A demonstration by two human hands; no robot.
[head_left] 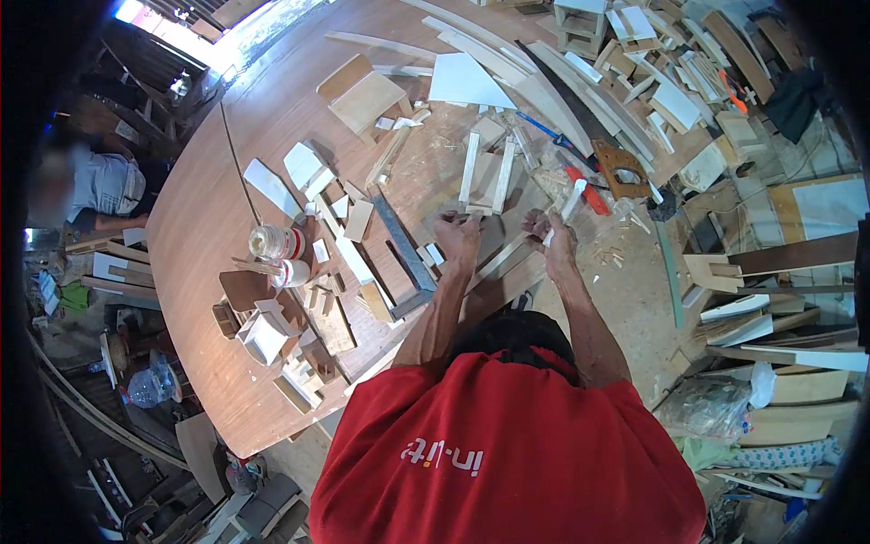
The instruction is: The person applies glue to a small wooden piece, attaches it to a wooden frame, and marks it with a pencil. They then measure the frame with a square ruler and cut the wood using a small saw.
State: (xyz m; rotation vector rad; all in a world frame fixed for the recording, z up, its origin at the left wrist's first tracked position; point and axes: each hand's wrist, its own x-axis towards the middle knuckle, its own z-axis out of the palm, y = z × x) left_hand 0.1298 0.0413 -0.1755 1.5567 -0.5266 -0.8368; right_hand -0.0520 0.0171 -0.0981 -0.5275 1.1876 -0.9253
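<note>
My left hand (458, 238) is closed, its fingers curled at the near end of a small assembly of light wooden strips. Two pale strips (468, 168) (503, 177) run away from me there, with a short wooden crosspiece (478, 209) beside my fingertips. What the fingers hold, if anything, is hidden. To the right, my right hand (560, 245) is closed too, with a small white bit (548, 238) showing at its fingers that I cannot name. Just beyond it lie a white-and-red tool (589, 192) and a handsaw with a wooden handle (623, 170).
A metal square (399, 245), wood offcuts (358, 219) and two jars (276, 242) lie on the round-edged tabletop (195, 299) at left. Long curved strips (544, 86) cross the far side. Stacked boards (779, 335) stand at right. Another person (113, 186) is at far left.
</note>
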